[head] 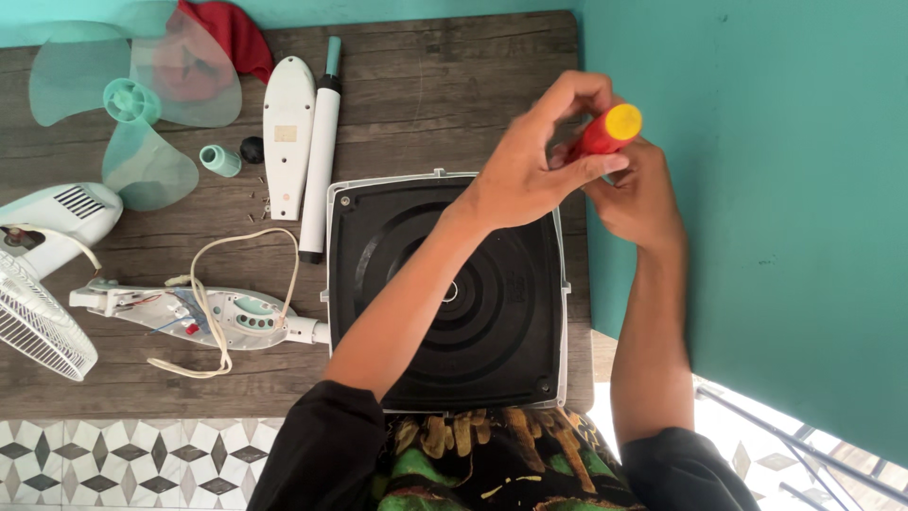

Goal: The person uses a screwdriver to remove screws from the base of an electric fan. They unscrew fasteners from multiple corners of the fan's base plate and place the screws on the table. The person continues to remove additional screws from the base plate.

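Watching both hands up near the far right corner of the black fan base point(473, 322), w/ white rim, lying on a dark wood table point(426, 85). Left hand point(530, 156) curled, fingers pinched round a red screwdriver handle w/ yellow cap point(610, 130). Right hand point(638, 194) closed under/behind same handle; I can't tell exactly how its fingers grip. Shaft & tip hidden. Left of base: white pole point(320, 151), white cover panel point(287, 123), opened control housing w/ cord point(208, 317). Far left: translucent teal blade point(132, 99), motor housing point(57, 213), white grille point(38, 326).
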